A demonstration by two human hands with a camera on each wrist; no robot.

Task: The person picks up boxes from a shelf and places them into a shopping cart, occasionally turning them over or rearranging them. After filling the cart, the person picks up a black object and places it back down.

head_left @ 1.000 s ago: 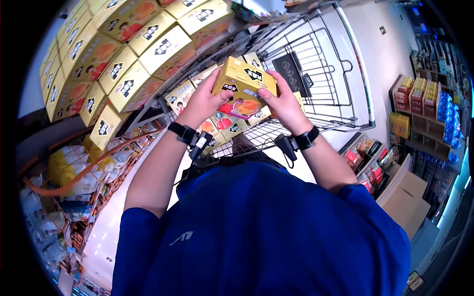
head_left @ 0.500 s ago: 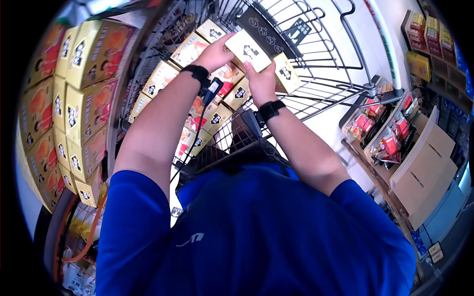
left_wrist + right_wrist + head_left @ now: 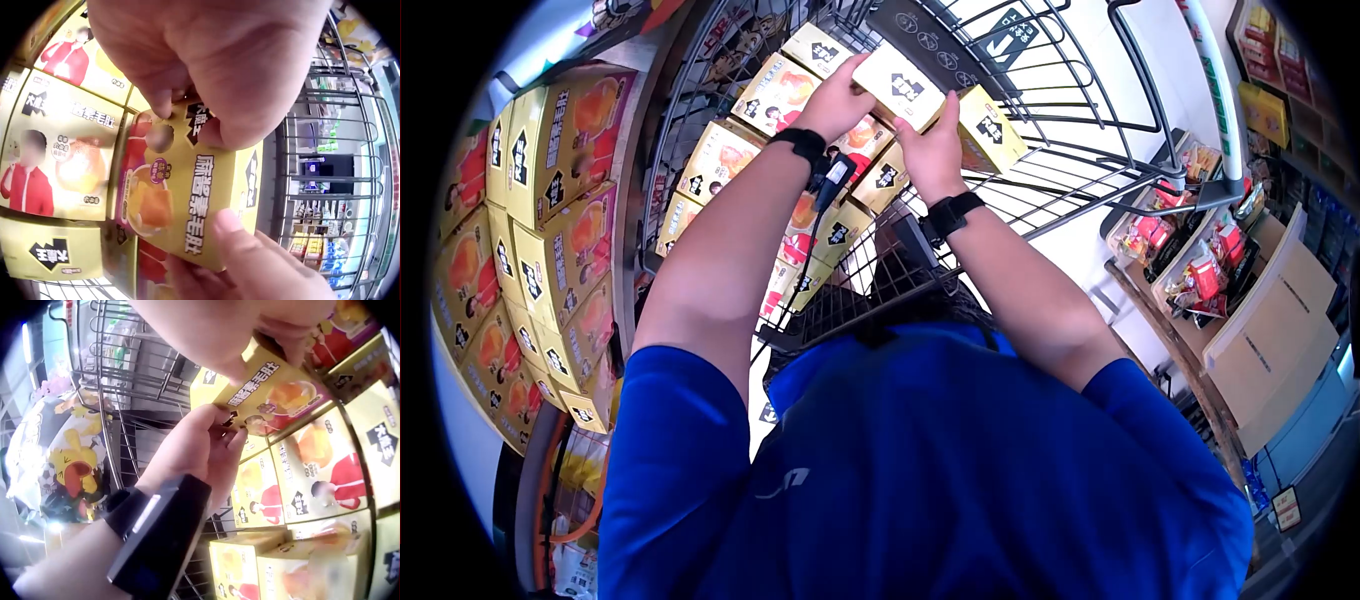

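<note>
Both hands hold one yellow box (image 3: 903,86) over the shopping cart, its pale side with a black logo facing up. The left hand (image 3: 837,104) grips its left end; the right hand (image 3: 932,150) holds the near right corner. In the left wrist view the box (image 3: 181,181) shows a food picture, with the left hand (image 3: 212,62) over its top and the right hand (image 3: 256,262) at its lower edge. In the right wrist view the right hand (image 3: 200,444) pinches one end of the box (image 3: 275,394). Similar boxes (image 3: 780,92) fill the cart's left part.
The wire cart (image 3: 1060,185) extends to the right, with a dark panel (image 3: 920,45) at its far side. Stacked yellow boxes (image 3: 550,200) stand at the left. Packaged snacks (image 3: 1200,270) and a cardboard box (image 3: 1280,320) are at the right.
The held box moved from near the body to the cart's far side and turned its pale face up. The view swung, bringing the stack to the left edge; lately the hands barely moved.
</note>
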